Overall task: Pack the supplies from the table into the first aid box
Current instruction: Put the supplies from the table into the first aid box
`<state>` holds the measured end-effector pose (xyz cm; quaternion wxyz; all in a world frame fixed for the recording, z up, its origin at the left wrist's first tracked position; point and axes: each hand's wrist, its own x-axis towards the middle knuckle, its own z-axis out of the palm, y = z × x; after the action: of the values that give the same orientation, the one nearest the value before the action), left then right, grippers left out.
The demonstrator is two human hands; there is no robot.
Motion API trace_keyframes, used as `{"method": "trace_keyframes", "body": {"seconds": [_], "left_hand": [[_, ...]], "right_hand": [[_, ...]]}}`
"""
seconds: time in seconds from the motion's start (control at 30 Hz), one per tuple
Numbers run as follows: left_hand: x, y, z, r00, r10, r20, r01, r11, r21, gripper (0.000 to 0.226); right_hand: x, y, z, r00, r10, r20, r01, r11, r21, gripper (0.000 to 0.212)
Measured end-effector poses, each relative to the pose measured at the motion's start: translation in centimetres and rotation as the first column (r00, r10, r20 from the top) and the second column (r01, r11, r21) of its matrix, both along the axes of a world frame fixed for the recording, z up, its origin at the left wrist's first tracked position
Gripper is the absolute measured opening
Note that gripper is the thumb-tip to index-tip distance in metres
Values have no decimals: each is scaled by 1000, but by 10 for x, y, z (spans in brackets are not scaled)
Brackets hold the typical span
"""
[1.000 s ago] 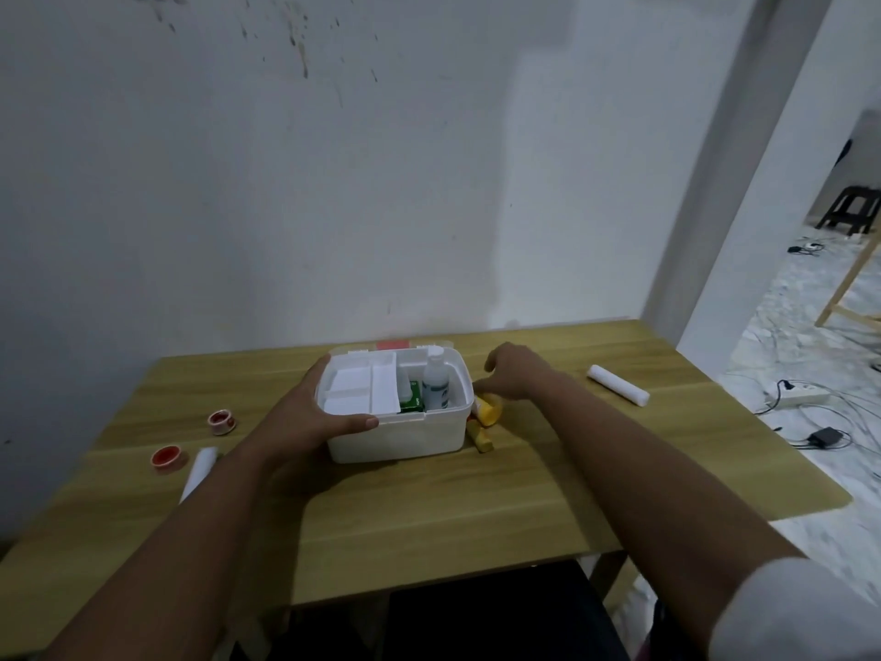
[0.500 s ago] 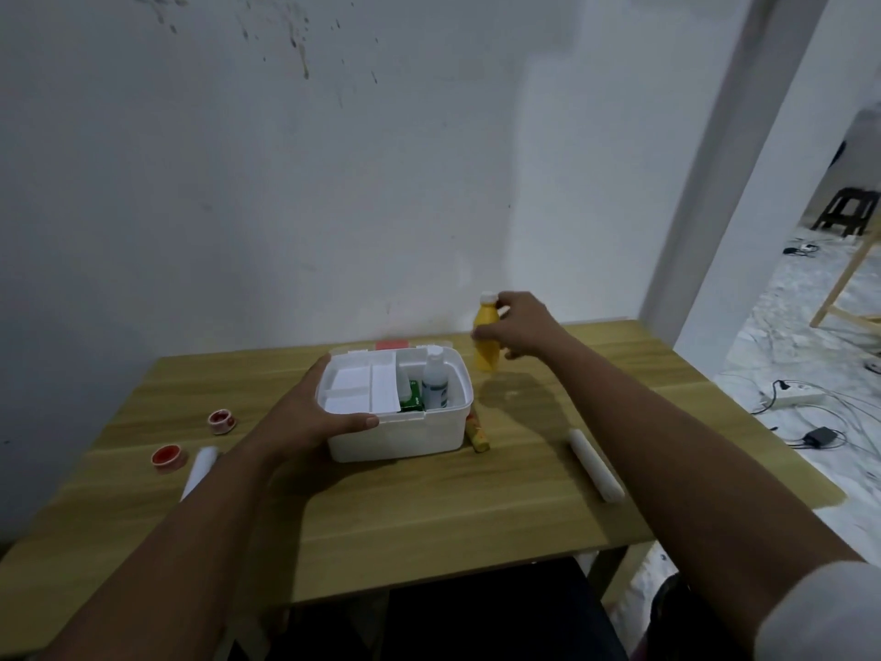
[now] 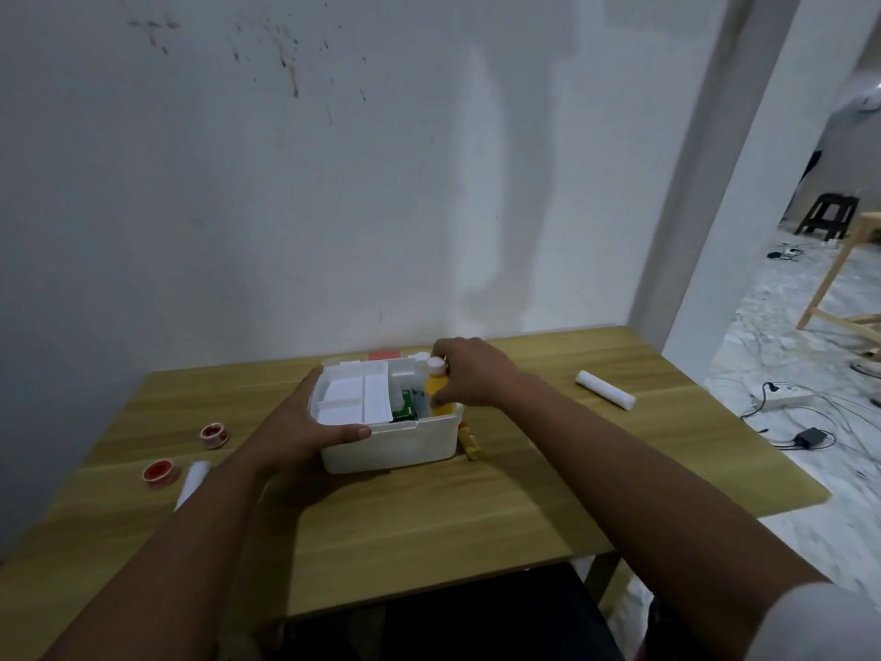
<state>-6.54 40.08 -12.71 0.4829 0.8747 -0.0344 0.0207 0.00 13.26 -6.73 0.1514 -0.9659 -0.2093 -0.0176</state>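
1. Wooden table (image 3: 429,508) at frame centre against a stained white wall (image 3: 286,183); doorway at right, cables on the floor
2. Left hand (image 3: 305,427) grips the left rim of the white first aid box (image 3: 395,446), mid-frame
3. Right hand (image 3: 469,374) grasps yellow bottle (image 3: 436,393) upright in the box's right compartment
4. White roll (image 3: 605,395) right of the box; two red tape rolls (image 3: 159,472) at left

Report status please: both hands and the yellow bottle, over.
Left hand steadies first aid box. Right hand lowers yellow bottle inside. Nothing blocking.
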Motion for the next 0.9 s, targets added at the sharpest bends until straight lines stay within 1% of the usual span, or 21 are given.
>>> {"method": "trace_keyframes", "body": {"seconds": [0.07,0.17,0.2,0.23,0.3,0.37,0.4,0.43,0.47,0.5,0.53,0.57,0.63,0.67,0.7,0.8,0.9], "left_hand": [[0,-1,1,1000,3,-1,-3,1000,-16,102],[-3,-4,4,1000,10,1,-10,999,-32,86],[-2,-4,3,1000,16,7,-16,999,-28,87],[-1,-3,2,1000,22,15,-21,999,-37,93],[-1,-2,1,1000,19,18,-18,999,-44,101],[1,1,-1,1000,11,18,-10,999,-38,111],[1,2,-2,1000,8,6,-8,999,-39,114],[0,2,-1,1000,7,3,-6,999,-39,112],[-1,0,1,1000,6,16,-5,999,-32,103],[-2,-2,3,1000,4,16,-3,1000,-29,92],[-3,-4,4,1000,2,14,-1,1000,-19,83],[-4,-6,6,1000,-5,13,5,1000,-22,78],[-5,-7,8,1000,-9,11,9,1000,-21,75],[-5,-7,8,1000,-10,15,10,1000,-21,75],[-4,-6,7,1000,-14,18,15,1000,-23,75],[-1,-3,3,999,-23,28,24,999,-24,79],[-1,-4,2,999,-27,27,27,999,-24,82]], "right_hand": [[1,3,-8,999,-15,31,17,996,-83,51],[2,6,-10,997,-20,74,31,990,-138,57],[3,7,-9,997,-14,74,25,987,-157,61],[4,6,-7,998,-11,54,19,987,-157,64],[6,2,-2,999,-7,-32,5,998,-70,66],[8,-5,2,997,-15,-77,23,995,100,56],[9,-10,2,997,-47,-55,57,978,199,48],[11,-14,-1,995,-101,-12,100,954,284,40],[13,-18,-4,985,-169,26,150,930,335,33],[15,-22,-8,974,-222,39,195,920,340,27],[16,-26,-12,969,-249,11,235,928,289,23],[17,-28,-18,966,-251,-60,258,943,210,20],[12,-27,-31,941,-225,-254,248,967,62,18],[8,-25,-37,920,-215,-327,236,971,26,17],[5,-23,-44,912,-208,-354,226,974,10,16],[2,-17,-57,923,-209,-323,208,977,-40,18],[9,-18,-55,922,-244,-300,233,970,-73,20]]}}
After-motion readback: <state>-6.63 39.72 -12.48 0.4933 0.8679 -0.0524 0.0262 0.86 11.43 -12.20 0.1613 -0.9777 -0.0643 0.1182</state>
